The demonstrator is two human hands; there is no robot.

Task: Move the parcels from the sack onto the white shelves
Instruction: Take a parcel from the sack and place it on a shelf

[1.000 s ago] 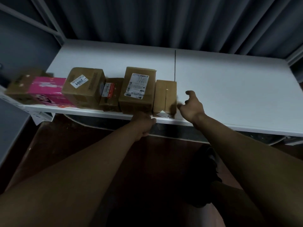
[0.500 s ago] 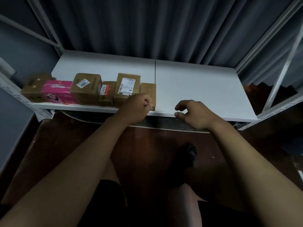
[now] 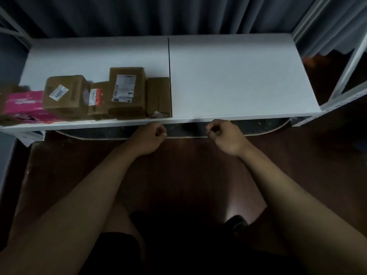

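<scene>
Head view: the left hand (image 3: 148, 138) and right hand (image 3: 225, 137) hang with fingers curled, holding nothing, just below the white shelf (image 3: 234, 80). The parcels (image 3: 127, 92) stand beyond the left fingers.

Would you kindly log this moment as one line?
left hand: empty, curled | right hand: empty, curled | parcels: on shelf | sack: unseen

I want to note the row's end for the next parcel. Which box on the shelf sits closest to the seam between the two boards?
The plain brown box, rightmost in the row; it alone borders the seam, with no label on top.
</scene>
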